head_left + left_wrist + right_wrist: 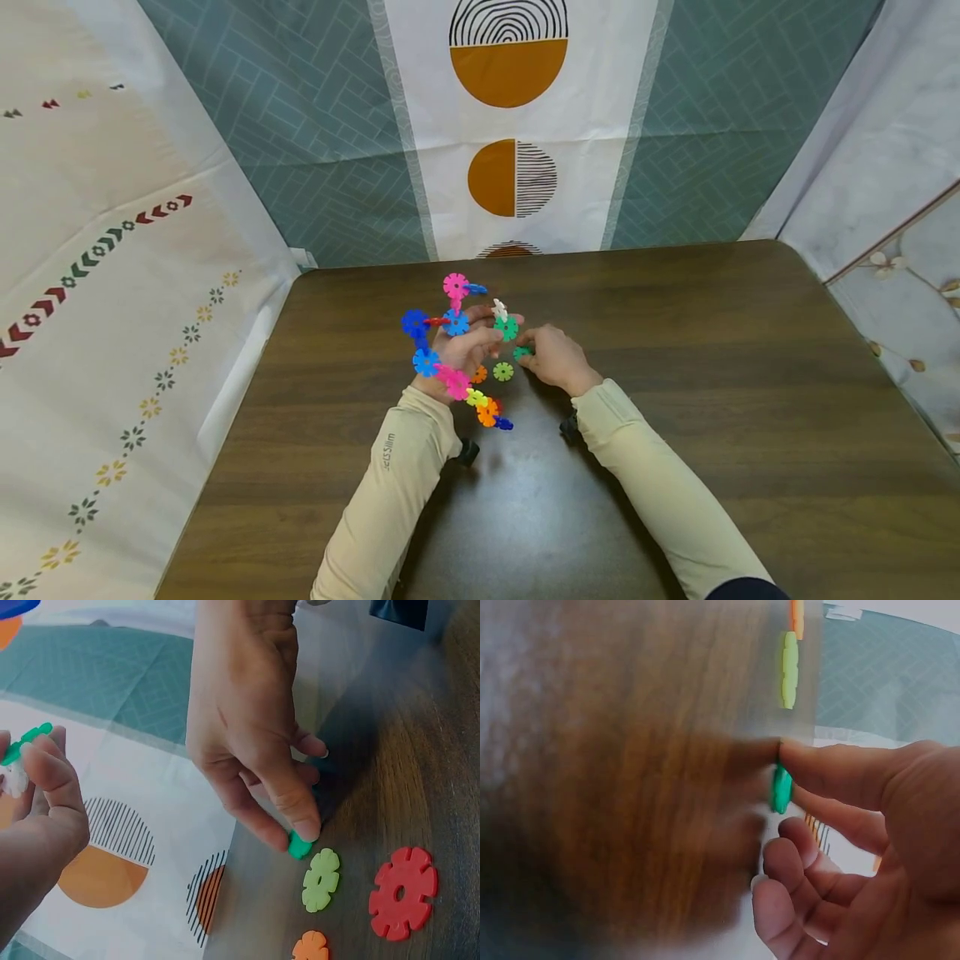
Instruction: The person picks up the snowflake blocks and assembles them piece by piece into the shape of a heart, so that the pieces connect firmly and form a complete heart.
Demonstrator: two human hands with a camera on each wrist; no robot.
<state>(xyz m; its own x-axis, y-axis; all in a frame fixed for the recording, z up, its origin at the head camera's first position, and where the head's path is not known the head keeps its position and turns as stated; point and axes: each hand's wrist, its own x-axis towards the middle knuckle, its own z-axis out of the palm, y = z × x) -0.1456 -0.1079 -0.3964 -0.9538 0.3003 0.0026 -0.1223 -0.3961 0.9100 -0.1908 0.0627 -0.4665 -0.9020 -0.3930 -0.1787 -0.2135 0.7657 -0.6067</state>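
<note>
Green, notched plastic: the right hand (557, 360) is pinching a small flower-shaped green disc (781, 790) between thumb and index finger, low over the tabletop; whether the disc is touching the wood cannot be told. The remaining fingers are curling loosely beside it.

The left hand (467, 348), raised just beside, is pinching a second green disc (506, 327), with a white disc (499, 309) sitting against it at an angle. A chain (453, 382) of slotted discs is looping about this hand and its wrist — pink, dark blue, light blue, red, yellow and orange pieces, some facing the head camera, others turning edge-on. Whether the green-and-white pair is joining the chain cannot be told.

Below the hands, loose discs are lying flat: a lime disc (502, 372) near the right fingertips, an orange disc (480, 374) beside it, and a larger red disc (403, 893) showing square notches and a central hole.

Farther out, smooth beige sleeves (405, 458) are covering both forearms. The tabletop (675, 375) is showing dark brown wood grain with a soft sheen. Behind, creased teal cloth (315, 167) is hanging — herringbone-patterned, flanking a white panel (592, 108) with ochre half-circles and thin black lines.
</note>
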